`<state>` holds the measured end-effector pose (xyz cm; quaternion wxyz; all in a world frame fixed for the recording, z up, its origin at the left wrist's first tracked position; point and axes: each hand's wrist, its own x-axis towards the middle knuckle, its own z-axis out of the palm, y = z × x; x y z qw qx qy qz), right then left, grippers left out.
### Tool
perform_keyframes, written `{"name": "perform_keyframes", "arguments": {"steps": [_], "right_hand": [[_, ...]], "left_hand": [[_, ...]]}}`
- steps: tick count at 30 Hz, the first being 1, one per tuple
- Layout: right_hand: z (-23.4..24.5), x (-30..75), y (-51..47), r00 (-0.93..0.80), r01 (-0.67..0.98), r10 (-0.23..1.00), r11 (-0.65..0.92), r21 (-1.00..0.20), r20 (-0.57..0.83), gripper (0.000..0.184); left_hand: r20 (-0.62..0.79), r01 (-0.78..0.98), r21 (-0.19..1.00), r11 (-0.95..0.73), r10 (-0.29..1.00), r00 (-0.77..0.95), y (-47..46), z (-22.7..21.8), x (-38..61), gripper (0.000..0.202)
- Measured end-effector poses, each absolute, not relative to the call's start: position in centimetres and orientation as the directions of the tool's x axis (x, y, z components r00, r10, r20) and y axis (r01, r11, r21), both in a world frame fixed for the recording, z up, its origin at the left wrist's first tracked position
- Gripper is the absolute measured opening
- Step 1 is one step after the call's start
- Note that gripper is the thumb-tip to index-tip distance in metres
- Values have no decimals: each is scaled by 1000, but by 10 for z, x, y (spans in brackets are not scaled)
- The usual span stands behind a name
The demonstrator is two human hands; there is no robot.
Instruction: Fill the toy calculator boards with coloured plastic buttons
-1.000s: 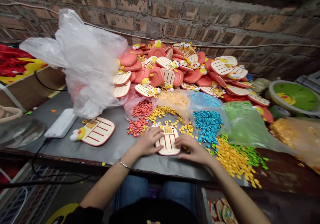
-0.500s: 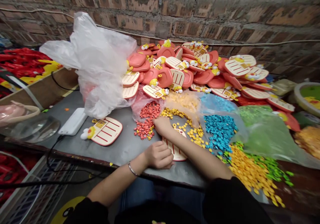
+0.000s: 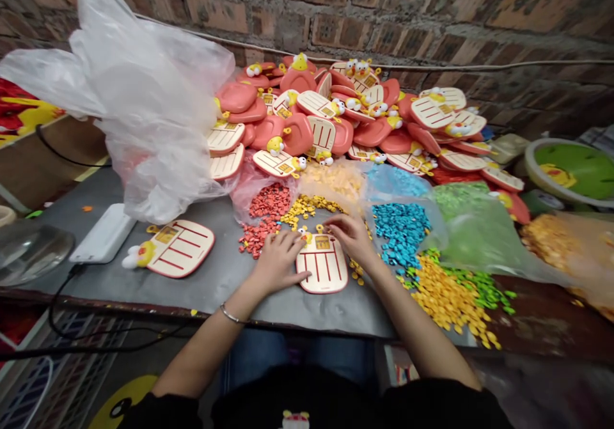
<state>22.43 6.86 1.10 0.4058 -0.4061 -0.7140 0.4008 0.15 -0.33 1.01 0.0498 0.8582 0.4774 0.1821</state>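
A cream slotted toy board (image 3: 322, 274) with a red rim and a duck-like head lies flat on the table before me. My left hand (image 3: 277, 261) rests at its left side, thumb stretched over the board's face and the other fingers spread near the head. At the upper right of the board is my right hand (image 3: 354, 240), its fingertips drawn together near a small yellow loop. Anything between those fingertips is too small to make out. Beside my left hand, red small pieces (image 3: 256, 237) lie in a heap. Yellow small pieces (image 3: 307, 206) are spread behind the board.
A second slotted board (image 3: 185, 250) lies left, near a white power bank (image 3: 103, 234) with a cable. Many boards (image 3: 297, 135) are piled at the back. A large plastic bag (image 3: 158, 96) stands left. Blue pieces (image 3: 401, 231) and orange-yellow pieces (image 3: 446, 295) lie right.
My right hand has moved from the red pieces back to the board's upper right. My left hand has opened from a curled shape and moved onto the board's left side. The view has shifted.
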Motion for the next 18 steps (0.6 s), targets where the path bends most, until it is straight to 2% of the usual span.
{"name": "perform_keyframes", "arguments": {"steps": [3,6,9,13,18], "right_hand": [[4,244,56,-313,325,925,319,-890,217,12],[0,251,52,-366,452,905,378,-808,219,12],[-4,250,55,-405,490,869,469,-734,285,13],[-9,248,56,-442,560,829,553,-617,342,16],[-14,248,53,-495,711,802,595,-374,334,21]], "left_hand": [[163,822,280,-496,868,469,-4,11,-1,77],[109,828,281,-485,873,475,-7,10,-1,91],[78,836,272,-476,877,474,-11,10,1,101],[62,840,267,-473,878,475,-13,7,2,111],[78,843,267,-466,883,463,-14,2,3,109]]}}
